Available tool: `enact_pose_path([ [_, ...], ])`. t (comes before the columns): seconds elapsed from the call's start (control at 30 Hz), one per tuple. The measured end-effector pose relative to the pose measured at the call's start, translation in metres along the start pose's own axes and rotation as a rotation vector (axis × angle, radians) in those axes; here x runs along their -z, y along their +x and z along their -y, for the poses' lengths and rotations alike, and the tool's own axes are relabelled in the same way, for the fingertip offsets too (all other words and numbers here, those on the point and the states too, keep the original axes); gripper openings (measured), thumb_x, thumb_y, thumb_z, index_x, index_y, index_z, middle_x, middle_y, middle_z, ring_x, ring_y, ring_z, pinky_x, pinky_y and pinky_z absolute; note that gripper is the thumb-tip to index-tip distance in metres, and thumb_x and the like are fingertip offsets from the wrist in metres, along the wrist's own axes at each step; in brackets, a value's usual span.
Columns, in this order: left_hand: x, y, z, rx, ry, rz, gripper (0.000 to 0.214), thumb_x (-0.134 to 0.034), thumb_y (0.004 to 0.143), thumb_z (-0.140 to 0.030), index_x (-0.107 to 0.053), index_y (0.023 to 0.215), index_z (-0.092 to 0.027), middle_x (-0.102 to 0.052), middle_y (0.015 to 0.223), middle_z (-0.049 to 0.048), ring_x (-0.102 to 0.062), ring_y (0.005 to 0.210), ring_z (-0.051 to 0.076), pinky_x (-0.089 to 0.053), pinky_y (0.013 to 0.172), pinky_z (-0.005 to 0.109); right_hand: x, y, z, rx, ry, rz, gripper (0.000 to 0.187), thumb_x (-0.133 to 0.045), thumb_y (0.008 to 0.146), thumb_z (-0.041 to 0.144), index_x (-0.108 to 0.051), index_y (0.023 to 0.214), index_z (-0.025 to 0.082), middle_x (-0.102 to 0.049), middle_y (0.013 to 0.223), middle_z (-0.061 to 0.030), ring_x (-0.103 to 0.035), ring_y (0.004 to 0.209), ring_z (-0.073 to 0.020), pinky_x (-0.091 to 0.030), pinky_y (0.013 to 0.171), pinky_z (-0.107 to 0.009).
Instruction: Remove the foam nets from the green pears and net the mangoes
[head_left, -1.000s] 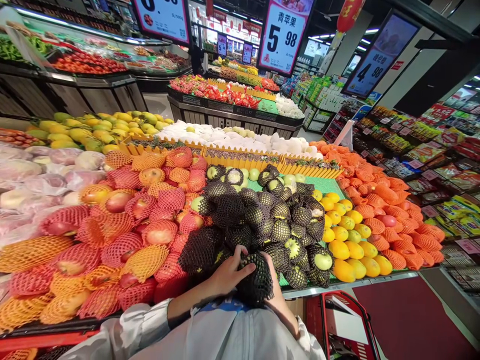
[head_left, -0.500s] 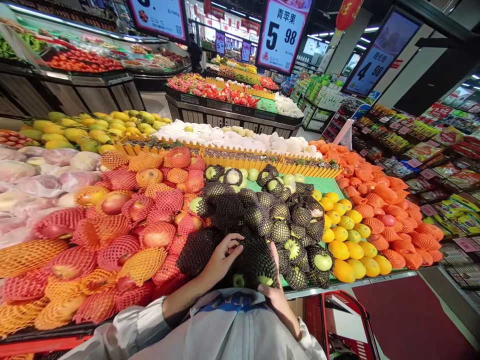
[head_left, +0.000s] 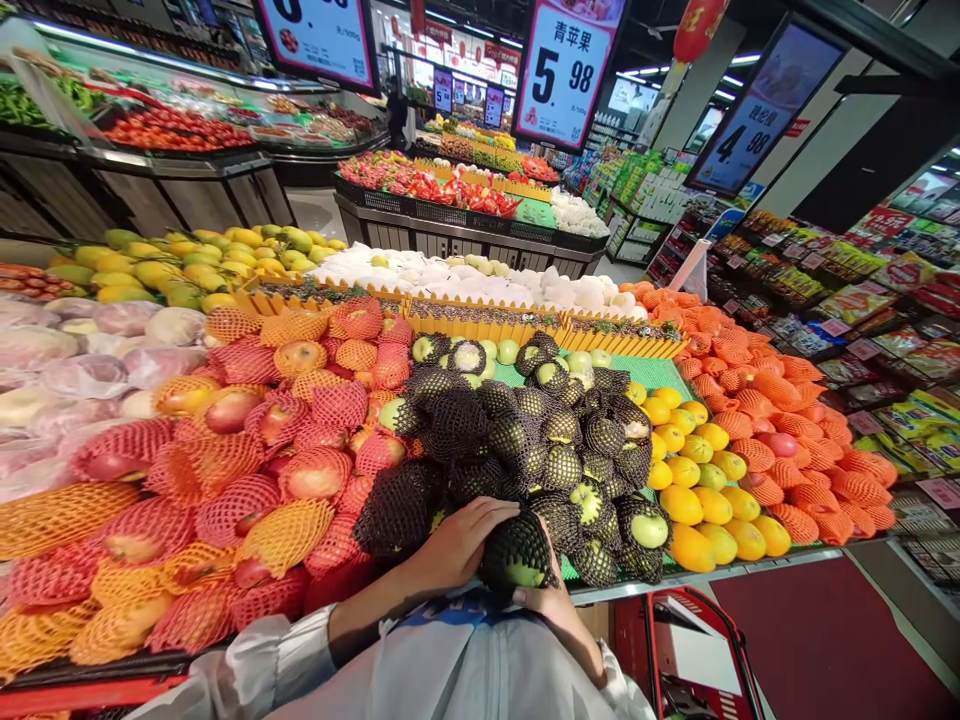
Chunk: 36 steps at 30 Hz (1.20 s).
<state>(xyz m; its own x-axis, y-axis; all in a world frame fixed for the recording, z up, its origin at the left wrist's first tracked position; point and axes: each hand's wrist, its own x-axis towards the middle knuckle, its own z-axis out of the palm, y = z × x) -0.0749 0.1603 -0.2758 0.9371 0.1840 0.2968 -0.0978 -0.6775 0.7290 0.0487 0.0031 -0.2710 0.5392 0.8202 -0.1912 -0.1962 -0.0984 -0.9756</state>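
Observation:
Between my two hands, close to my body at the stand's front edge, is a green apple in a black foam net. My left hand is curved over its left side, fingers on the net's top. On the right side my right hand grips it, with the thumb at the lower front and the other fingers mostly hidden behind. A little of the green skin shows at the bottom through the net. Just beyond lies a heap of green apples in black nets, several with the fruit peeking out.
Left are apples in pink and orange nets. To the right lie yellow oranges and fruit in orange nets. A yellow picket divider runs behind. A red shopping cart stands at lower right; price screens hang above.
My left hand has come down and closed in onto the netted apple, where it was apart from it before. The black net now fits snugly round the fruit, held closer to my body.

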Motion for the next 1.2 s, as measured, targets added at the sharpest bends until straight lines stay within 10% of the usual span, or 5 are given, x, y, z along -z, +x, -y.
enact_pose_path([
  [0.5, 0.023, 0.018, -0.024, 0.054, 0.139, 0.177, 0.067, -0.05, 0.071, 0.001, -0.054, 0.135, -0.019, -0.054, 0.137, 0.0146, -0.048, 0.134, 0.029, -0.043, 0.115, 0.047, 0.031, 0.013, -0.024, -0.194, 0.209, 0.186, 0.084, -0.094, 0.045, 0.042, -0.068, 0.124, 0.027, -0.074, 0.111, -0.008, -0.062, 0.122, -0.0399, -0.041, 0.114, -0.055],
  [0.7, 0.033, 0.044, -0.04, 0.11, 0.424, 0.435, 0.107, -0.079, 0.071, -0.021, -0.023, 0.162, -0.018, -0.046, 0.152, 0.0216, -0.047, 0.135, 0.04, -0.048, 0.108, 0.054, 0.014, 0.039, -0.039, -0.115, 0.227, 0.071, 0.105, -0.095, 0.054, 0.052, -0.051, 0.146, 0.027, -0.07, 0.127, -0.0079, -0.062, 0.125, -0.031, -0.045, 0.114, -0.053],
  [0.83, 0.051, 0.078, -0.04, 0.176, 0.572, 0.437, 0.089, -0.083, 0.072, -0.029, -0.041, 0.15, -0.024, -0.051, 0.149, 0.0151, -0.053, 0.129, 0.036, -0.056, 0.094, 0.046, 0.015, 0.048, -0.018, -0.042, 0.222, 0.152, 0.1, -0.078, 0.077, 0.063, -0.031, 0.16, 0.03, -0.052, 0.153, -0.0096, -0.047, 0.145, -0.0281, -0.042, 0.118, -0.051],
  [1.0, 0.09, 0.141, -0.007, 0.193, 0.545, 0.167, 0.076, -0.08, 0.074, -0.037, -0.045, 0.141, -0.026, -0.051, 0.147, 0.0098, -0.054, 0.129, 0.03, -0.052, 0.098, 0.04, 0.041, 0.07, 0.006, 0.389, -0.171, -0.008, 0.081, -0.055, 0.096, 0.06, -0.018, 0.163, 0.031, -0.037, 0.161, -0.0132, -0.049, 0.14, -0.0291, -0.04, 0.117, -0.056],
  [1.2, 0.117, 0.237, 0.071, 0.371, 0.727, -0.009, 0.08, -0.079, 0.076, -0.025, -0.039, 0.145, -0.021, -0.047, 0.149, 0.0149, -0.047, 0.135, 0.033, -0.053, 0.095, 0.038, 0.056, 0.099, -0.037, 0.607, -0.919, -0.432, 0.091, -0.067, 0.091, 0.057, -0.022, 0.161, 0.018, -0.033, 0.157, -0.0251, -0.031, 0.146, -0.0416, -0.031, 0.115, -0.069],
])
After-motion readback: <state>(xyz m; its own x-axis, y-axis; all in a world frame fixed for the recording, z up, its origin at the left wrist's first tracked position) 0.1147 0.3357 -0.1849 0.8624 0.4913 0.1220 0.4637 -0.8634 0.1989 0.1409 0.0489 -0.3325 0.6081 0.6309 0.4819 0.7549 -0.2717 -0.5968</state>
